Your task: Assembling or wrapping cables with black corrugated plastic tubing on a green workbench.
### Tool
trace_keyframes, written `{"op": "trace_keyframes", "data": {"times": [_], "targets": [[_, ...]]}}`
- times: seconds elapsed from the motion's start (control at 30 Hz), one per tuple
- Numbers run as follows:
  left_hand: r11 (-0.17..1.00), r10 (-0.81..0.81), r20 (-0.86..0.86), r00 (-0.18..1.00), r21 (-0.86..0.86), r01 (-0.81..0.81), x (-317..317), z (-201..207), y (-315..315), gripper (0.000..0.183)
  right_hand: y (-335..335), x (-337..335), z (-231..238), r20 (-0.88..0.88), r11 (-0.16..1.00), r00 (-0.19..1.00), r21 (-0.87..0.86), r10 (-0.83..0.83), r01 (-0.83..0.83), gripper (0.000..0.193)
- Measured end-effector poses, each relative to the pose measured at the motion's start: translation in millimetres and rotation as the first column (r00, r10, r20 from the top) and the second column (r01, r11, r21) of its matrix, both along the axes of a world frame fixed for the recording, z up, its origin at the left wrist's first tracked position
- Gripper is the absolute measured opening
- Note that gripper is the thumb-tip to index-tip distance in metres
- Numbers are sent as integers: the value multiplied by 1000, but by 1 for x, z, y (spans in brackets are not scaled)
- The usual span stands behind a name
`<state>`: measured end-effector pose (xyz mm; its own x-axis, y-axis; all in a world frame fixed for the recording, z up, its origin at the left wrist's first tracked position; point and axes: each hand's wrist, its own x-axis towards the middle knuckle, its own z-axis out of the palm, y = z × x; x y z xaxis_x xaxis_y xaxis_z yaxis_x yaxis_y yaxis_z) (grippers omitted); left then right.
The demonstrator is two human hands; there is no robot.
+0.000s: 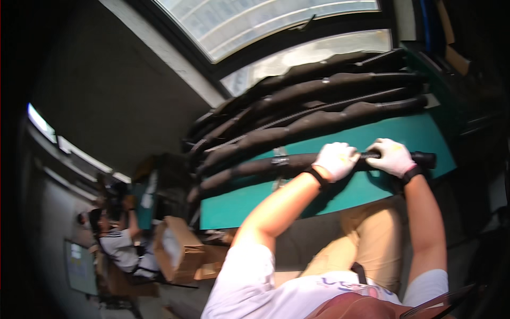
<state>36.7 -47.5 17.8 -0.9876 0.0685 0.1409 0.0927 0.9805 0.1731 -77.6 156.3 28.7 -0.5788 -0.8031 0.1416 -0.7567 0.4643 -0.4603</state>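
A long black corrugated hose (363, 156) in a dark, soft-looking sleeve (249, 169) lies along the front of a green tabletop (249, 210). My left hand (338, 161), in a white glove, is wrapped round it where the sleeve meets the bare ribbed part. Just to the right, my gloved right hand (392, 157) grips the hose near its wider black end piece (425, 160). A short ribbed stretch shows between the two hands. Clear, shiny tape (280, 160) crosses the sleeve left of my left hand. My fingers' undersides are hidden.
Several similar sleeved hoses (319, 118) lie side by side across the back of the table, below a window (276, 21). On the floor at the left stands an open cardboard box (186, 247). Beyond it another person (121, 247) is at work.
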Motion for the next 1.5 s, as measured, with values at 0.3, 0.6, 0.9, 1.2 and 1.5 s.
{"op": "trace_keyframes", "data": {"times": [0.3, 0.6, 0.9, 1.2, 1.5], "targets": [[994, 27, 111, 993, 106, -39, -6, -10, 8, 52, 4, -3, -25, 1, 998, 1000, -63, -28, 28, 34], [987, 114, 232, 966, 85, -137, -13, -2, 8, 53, 0, -5, -22, 28, 996, 999, 82, -20, 18, 49], [981, 32, 241, 970, 176, -76, -9, 1, -3, 49, -5, -6, -33, -12, 999, 1000, -23, -24, 24, 41], [951, -81, 188, 979, 307, 20, -9, -9, -14, 48, -5, -5, -38, -29, 998, 999, -52, -46, 45, 39], [936, 7, 285, 959, 335, -107, -16, -6, -10, 48, 2, -5, -16, 11, 996, 1000, 94, -3, 2, 53]]}}
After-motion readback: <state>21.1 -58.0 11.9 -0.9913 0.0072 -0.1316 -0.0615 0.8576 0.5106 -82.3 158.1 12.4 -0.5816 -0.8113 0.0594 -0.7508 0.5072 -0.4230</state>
